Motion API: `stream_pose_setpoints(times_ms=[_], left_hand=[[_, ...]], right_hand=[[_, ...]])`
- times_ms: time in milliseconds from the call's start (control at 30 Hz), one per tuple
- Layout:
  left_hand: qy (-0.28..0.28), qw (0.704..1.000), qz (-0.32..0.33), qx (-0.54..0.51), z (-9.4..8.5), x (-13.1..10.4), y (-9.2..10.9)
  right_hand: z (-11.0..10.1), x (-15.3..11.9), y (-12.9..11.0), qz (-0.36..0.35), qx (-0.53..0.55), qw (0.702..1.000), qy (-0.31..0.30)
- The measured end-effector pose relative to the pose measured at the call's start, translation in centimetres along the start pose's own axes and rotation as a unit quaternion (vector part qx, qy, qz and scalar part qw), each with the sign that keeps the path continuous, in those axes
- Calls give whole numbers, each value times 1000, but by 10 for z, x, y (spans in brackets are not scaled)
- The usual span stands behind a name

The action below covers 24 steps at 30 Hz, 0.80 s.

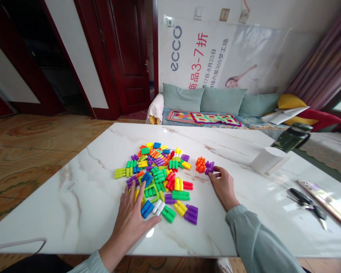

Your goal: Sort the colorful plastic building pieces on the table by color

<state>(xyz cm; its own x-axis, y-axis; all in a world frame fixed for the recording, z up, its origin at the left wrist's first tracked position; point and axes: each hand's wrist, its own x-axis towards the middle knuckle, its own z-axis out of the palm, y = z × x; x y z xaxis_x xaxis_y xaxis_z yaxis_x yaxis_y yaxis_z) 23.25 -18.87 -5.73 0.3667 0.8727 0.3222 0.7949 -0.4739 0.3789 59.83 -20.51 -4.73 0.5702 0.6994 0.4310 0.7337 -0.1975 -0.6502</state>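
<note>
A heap of bright plastic building blocks (159, 175), in green, yellow, purple, blue, red, orange and white, spreads over the middle of the table. My left hand (130, 212) lies at the near left edge of the heap. Its fingers are spread, with the tips by a blue block (147, 178) and the thumb near a white block (158, 207). Right of the heap, my right hand (224, 185) pinches a purple block (209, 167) between thumb and fingers. This block touches or is joined to orange blocks (200, 165) on its left; which one, I cannot tell.
The white marbled table (82, 182) carries a phone (326, 201), keys (308, 204), a white box-like object (269, 160) and a camouflage flask (292, 137) at the right. A cable (19, 242) crosses the near left corner. Beyond stands a sofa with green cushions (223, 101).
</note>
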Motion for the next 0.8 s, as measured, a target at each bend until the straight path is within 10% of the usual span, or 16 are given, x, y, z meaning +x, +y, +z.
stream_pose_setpoints(times_ms=[467,800], left_hand=[[16,999,36,0,0,-4,7],[-8,993,115,6,-16,-6,27]], right_hand=[[-19,-10,-31,5,23,1000,13],[-34,-65,-89,103,250,930,-249]])
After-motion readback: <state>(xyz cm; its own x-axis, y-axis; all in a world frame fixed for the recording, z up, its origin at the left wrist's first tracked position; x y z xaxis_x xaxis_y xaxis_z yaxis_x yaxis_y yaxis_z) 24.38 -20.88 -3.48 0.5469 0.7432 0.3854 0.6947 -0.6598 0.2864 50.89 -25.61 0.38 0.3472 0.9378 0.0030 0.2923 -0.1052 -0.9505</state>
